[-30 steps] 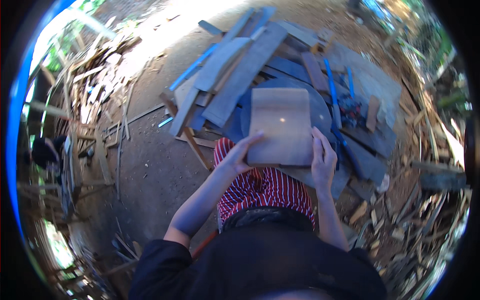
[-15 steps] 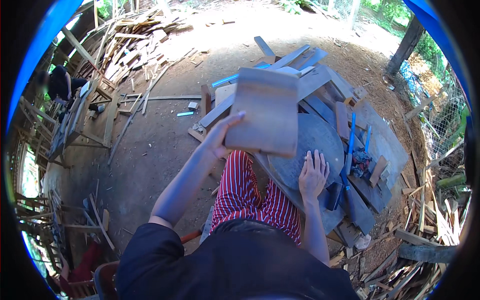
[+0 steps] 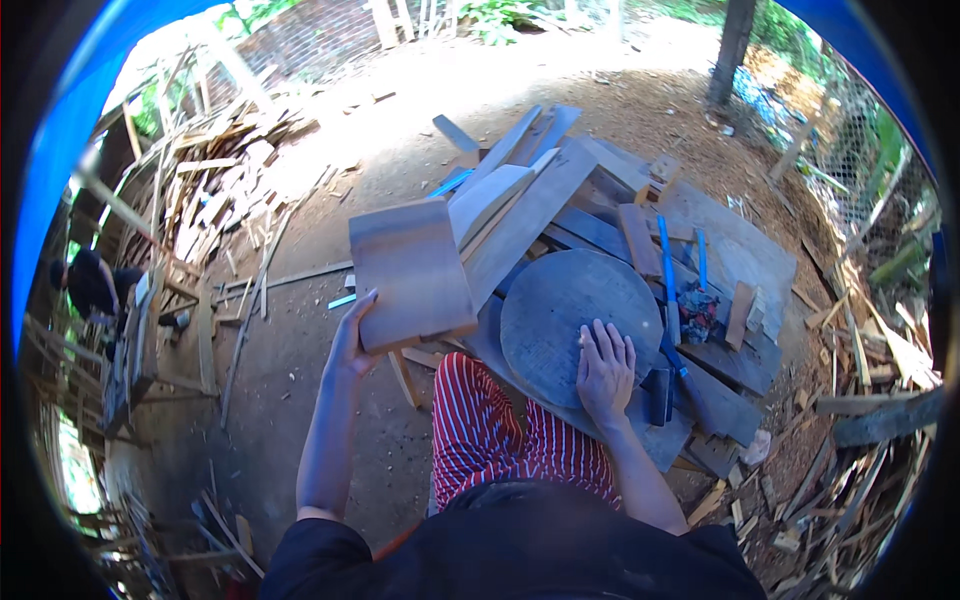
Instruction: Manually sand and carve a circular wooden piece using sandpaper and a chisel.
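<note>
My left hand [image 3: 355, 335] grips a rectangular brown wooden piece [image 3: 410, 265] by its lower left edge, holding it up left of a dark round board [image 3: 560, 300]. My right hand [image 3: 605, 375] lies on the lower right part of that round board with its fingers stretched out and apart. Just to the right of it are blue-handled tools [image 3: 669, 280], a dark tool with a block-like head [image 3: 660, 395] and a crumpled dark red-and-grey bundle [image 3: 700, 312]. Loose planks [image 3: 530, 220] are heaped behind the round board, over my striped-trousered knees.
A co-worker [image 3: 90, 290] is bent over a wooden bench [image 3: 140, 340] at the far left. Wood offcuts [image 3: 210, 190] are piled at the back left and along the right [image 3: 880, 350]. A post [image 3: 730, 60] and wire mesh [image 3: 855, 130] stand at the back right.
My right hand has let go of the wooden piece and come down onto the round board. My left hand has carried the piece off to the left. The camera's view has shifted too.
</note>
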`<state>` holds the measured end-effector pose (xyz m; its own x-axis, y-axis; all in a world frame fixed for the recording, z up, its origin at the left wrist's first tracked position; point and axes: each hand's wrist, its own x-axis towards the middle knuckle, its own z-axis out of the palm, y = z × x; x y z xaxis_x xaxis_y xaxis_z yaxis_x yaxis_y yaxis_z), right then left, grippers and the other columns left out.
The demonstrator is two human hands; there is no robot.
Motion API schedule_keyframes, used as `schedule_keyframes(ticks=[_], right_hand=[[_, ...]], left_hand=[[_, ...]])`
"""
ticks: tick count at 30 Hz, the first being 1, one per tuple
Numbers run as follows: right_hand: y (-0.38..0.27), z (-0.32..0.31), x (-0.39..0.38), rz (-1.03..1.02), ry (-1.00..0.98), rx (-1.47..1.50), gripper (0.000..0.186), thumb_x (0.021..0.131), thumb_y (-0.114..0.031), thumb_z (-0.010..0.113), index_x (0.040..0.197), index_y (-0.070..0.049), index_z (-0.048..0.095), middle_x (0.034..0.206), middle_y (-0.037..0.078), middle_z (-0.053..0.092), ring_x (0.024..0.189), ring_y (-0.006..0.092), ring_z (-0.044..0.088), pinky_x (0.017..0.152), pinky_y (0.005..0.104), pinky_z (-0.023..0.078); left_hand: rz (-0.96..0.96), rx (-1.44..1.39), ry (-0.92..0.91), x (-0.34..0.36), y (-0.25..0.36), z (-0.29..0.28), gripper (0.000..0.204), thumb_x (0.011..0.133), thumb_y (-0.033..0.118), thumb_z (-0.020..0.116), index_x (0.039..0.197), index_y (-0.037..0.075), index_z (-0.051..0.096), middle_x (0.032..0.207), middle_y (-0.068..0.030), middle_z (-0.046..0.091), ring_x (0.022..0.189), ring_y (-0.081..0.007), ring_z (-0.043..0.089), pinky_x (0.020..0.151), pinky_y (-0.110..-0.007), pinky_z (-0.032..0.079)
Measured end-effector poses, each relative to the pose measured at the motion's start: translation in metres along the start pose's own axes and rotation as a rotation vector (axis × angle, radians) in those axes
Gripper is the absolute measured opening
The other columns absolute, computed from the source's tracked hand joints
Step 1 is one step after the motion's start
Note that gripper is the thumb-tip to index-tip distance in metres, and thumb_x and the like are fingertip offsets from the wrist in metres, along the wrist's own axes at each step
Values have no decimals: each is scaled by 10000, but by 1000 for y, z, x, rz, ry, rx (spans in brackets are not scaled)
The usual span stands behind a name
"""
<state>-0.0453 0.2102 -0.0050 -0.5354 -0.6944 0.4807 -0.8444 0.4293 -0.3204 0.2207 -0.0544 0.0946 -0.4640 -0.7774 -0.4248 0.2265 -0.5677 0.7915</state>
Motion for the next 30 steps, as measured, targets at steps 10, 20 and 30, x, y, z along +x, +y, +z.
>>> schedule_keyframes(ticks=[10, 20, 30], right_hand=[[4, 4, 3, 37, 48, 91, 333, 882, -157, 593, 1211, -122, 632, 1297, 72, 587, 1235, 257, 516, 1074, 467, 360], [26, -8, -7, 606, 15, 964, 400, 1001, -353, 498, 1251, -55, 591, 1345, 139, 558, 1187, 236, 579, 920, 424, 503], [76, -89, 29, 1127, 40, 2099, 702, 882, -296, 710, 1408, -36, 324, 1327, 153, 487, 1224, 252, 524, 1012, 413, 473]], left_hand=[[-266, 126, -255, 78, -31, 162, 455, 860, 252, 708, 1229, 43, 545, 1142, -118, 628, 1043, -259, 627, 925, -424, 518], [-383, 123, -491, 96, -86, 247, 375, 893, 292, 641, 1176, 54, 579, 1079, -99, 655, 969, -234, 665, 861, -383, 557], [-448, 730, -756, 32, -75, 297, 517, 866, 290, 675, 1265, -12, 544, 1149, -122, 633, 1014, -160, 644, 886, -312, 512]])
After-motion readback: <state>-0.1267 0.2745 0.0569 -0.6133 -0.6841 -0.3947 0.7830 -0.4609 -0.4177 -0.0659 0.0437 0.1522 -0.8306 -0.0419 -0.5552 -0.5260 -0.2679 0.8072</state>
